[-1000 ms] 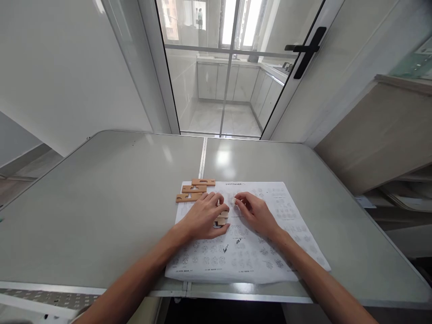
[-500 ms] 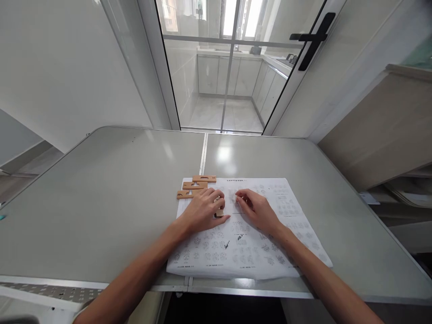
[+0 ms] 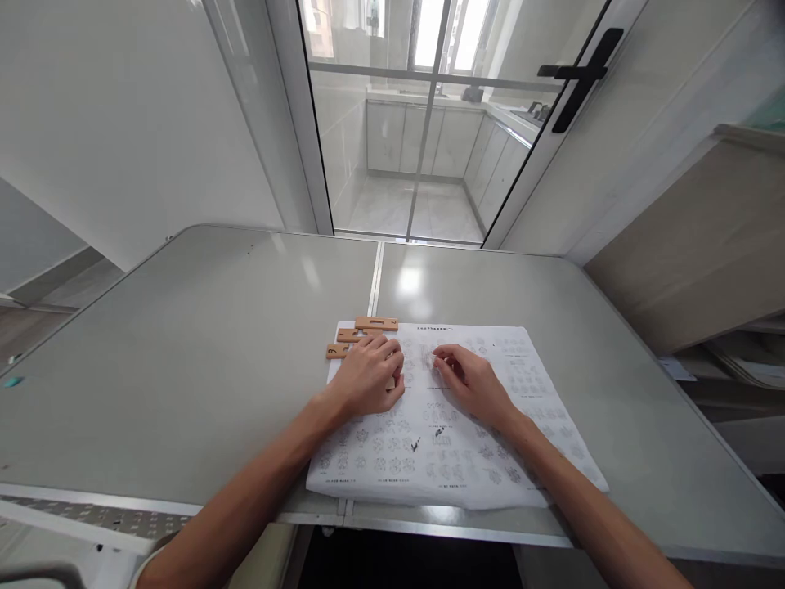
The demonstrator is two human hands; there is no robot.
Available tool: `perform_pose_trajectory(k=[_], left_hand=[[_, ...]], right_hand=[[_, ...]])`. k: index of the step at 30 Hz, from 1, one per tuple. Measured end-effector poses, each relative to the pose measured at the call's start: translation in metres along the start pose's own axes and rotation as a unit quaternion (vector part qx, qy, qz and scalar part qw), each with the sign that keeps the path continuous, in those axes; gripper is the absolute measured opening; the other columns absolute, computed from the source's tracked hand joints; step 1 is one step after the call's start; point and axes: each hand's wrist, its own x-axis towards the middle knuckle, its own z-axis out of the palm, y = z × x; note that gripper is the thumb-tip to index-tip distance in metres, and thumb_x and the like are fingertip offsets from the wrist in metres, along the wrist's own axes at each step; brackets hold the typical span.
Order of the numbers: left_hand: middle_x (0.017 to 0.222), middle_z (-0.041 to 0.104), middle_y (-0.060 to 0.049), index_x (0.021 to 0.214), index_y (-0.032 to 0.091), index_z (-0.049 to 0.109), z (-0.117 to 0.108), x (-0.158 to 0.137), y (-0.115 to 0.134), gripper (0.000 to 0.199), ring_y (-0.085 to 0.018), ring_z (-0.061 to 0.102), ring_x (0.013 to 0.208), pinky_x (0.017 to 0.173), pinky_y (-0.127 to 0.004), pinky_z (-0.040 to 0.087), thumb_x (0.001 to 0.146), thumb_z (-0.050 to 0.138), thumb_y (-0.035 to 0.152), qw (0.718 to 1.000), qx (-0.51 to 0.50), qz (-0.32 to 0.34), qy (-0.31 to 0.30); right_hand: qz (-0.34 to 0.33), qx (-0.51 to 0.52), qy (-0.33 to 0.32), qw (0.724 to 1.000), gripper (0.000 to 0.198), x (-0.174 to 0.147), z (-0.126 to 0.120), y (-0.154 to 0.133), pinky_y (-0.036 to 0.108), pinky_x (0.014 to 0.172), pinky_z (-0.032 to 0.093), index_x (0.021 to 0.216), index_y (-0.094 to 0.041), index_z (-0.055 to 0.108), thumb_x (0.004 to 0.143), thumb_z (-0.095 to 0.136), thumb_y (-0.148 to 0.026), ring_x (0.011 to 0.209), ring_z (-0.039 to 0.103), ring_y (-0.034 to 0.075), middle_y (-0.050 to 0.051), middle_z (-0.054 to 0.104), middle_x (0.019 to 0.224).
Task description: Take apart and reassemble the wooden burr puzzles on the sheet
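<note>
My left hand (image 3: 374, 375) rests on the left side of a white printed sheet (image 3: 454, 470). Its fingers are closed round a small light wooden block (image 3: 391, 383), mostly hidden beneath them. Just beyond that hand lie three flat wooden pieces with cut-outs, staggered along the sheet's upper left edge: the farthest piece (image 3: 376, 323), a middle piece (image 3: 351, 334) and the nearest piece (image 3: 337, 351), the latter two partly covered by my left hand. My right hand (image 3: 473, 382) lies on the sheet to the right, loosely curled, thumb and fingertips slightly apart, nothing visible between them.
The sheet carries small printed figures and two dark marks near its lower middle. A grey folding table (image 3: 245, 327) with a metal centre seam bears it. A glass door (image 3: 423, 123) stands behind the table's far edge, and shelving (image 3: 693, 221) is at the right.
My left thumb, stretched out before, has drawn in, and the left fingers have closed further over the wooden block. My right hand keeps nearly the same pose. The camera view has shifted slightly.
</note>
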Motion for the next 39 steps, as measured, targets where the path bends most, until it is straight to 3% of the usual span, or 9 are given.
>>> perform_pose_trajectory(k=[7, 16, 22, 25, 27, 29, 34, 37, 39], left_hand=[[0.109, 0.069, -0.01, 0.098, 0.023, 0.066, -0.008, 0.001, -0.008, 0.01, -0.032, 0.06, 0.107, 0.097, -0.052, 0.046, 0.09, 0.06, 0.023, 0.999, -0.036, -0.014, 0.009], [0.145, 0.059, -0.012, 0.133, 0.026, 0.056, -0.023, -0.003, -0.025, 0.055, -0.037, 0.05, 0.137, 0.105, -0.055, 0.049, 0.086, 0.077, 0.043, 0.998, -0.056, -0.006, -0.019], [0.154, 0.053, -0.013, 0.144, 0.028, 0.051, -0.03, -0.003, -0.033, 0.087, -0.038, 0.049, 0.139, 0.114, -0.059, 0.043, 0.073, 0.086, 0.064, 0.996, -0.093, -0.006, -0.003], [0.145, 0.06, -0.012, 0.14, 0.025, 0.055, -0.03, -0.001, -0.035, 0.068, -0.034, 0.054, 0.134, 0.113, -0.053, 0.044, 0.087, 0.076, 0.062, 0.995, -0.085, -0.027, 0.046], [0.133, 0.067, -0.011, 0.13, 0.023, 0.061, -0.027, 0.0, -0.04, 0.042, -0.031, 0.059, 0.125, 0.109, -0.05, 0.045, 0.101, 0.061, 0.052, 0.989, -0.068, -0.08, 0.101], [0.12, 0.072, -0.01, 0.118, 0.021, 0.065, -0.022, 0.0, -0.048, 0.029, -0.029, 0.063, 0.117, 0.105, -0.047, 0.047, 0.107, 0.049, 0.043, 0.976, -0.059, -0.147, 0.149], [0.099, 0.073, -0.007, 0.101, 0.02, 0.069, -0.011, -0.006, -0.077, 0.03, -0.024, 0.067, 0.092, 0.091, -0.04, 0.053, 0.104, 0.051, 0.044, 0.938, -0.127, -0.264, 0.183], [0.104, 0.071, -0.007, 0.106, 0.02, 0.071, -0.009, -0.01, -0.086, 0.035, -0.023, 0.067, 0.093, 0.084, -0.036, 0.055, 0.103, 0.054, 0.05, 0.937, -0.17, -0.267, 0.151], [0.113, 0.07, -0.008, 0.115, 0.021, 0.071, -0.007, -0.011, -0.088, 0.037, -0.024, 0.066, 0.103, 0.087, -0.037, 0.056, 0.102, 0.055, 0.052, 0.944, -0.176, -0.248, 0.131]], right_hand=[[-0.001, -0.003, -0.004, 1.0, 0.025, 0.0, -0.001, 0.0, 0.036, 0.066, 0.053, 0.114, -0.024, 0.065, 0.107, 0.05, -0.042, 0.074, 0.066, 0.022, 0.008, 0.075, 0.097], [0.004, 0.0, -0.011, 1.0, 0.024, 0.0, -0.003, -0.005, 0.035, 0.067, 0.053, 0.114, -0.023, 0.066, 0.108, 0.049, -0.039, 0.072, 0.064, 0.02, 0.006, 0.074, 0.094], [0.006, -0.007, -0.016, 1.0, 0.026, 0.0, -0.003, -0.004, 0.035, 0.065, 0.055, 0.115, -0.023, 0.066, 0.108, 0.049, -0.042, 0.07, 0.064, 0.02, 0.006, 0.073, 0.09], [0.002, -0.008, -0.013, 1.0, 0.026, -0.001, -0.002, -0.003, 0.036, 0.066, 0.055, 0.115, -0.024, 0.066, 0.107, 0.049, -0.041, 0.071, 0.064, 0.02, 0.007, 0.074, 0.094], [0.0, -0.007, -0.011, 1.0, 0.025, -0.001, -0.002, -0.002, 0.036, 0.066, 0.055, 0.115, -0.024, 0.066, 0.107, 0.049, -0.04, 0.071, 0.064, 0.02, 0.007, 0.074, 0.095], [-0.001, -0.006, -0.011, 1.0, 0.024, -0.001, -0.001, -0.002, 0.036, 0.066, 0.054, 0.115, -0.024, 0.066, 0.107, 0.049, -0.039, 0.07, 0.064, 0.02, 0.007, 0.074, 0.095], [0.002, 0.002, -0.011, 1.0, 0.024, -0.001, 0.0, -0.001, 0.036, 0.065, 0.054, 0.113, -0.024, 0.066, 0.107, 0.049, -0.039, 0.07, 0.063, 0.02, 0.007, 0.074, 0.092], [0.004, 0.005, -0.012, 1.0, 0.023, -0.001, 0.002, -0.001, 0.036, 0.064, 0.054, 0.113, -0.024, 0.065, 0.107, 0.049, -0.04, 0.07, 0.064, 0.021, 0.007, 0.074, 0.093], [0.006, 0.004, -0.011, 1.0, 0.023, -0.001, 0.002, 0.0, 0.036, 0.065, 0.054, 0.112, -0.024, 0.065, 0.107, 0.049, -0.04, 0.071, 0.063, 0.021, 0.007, 0.074, 0.093]])
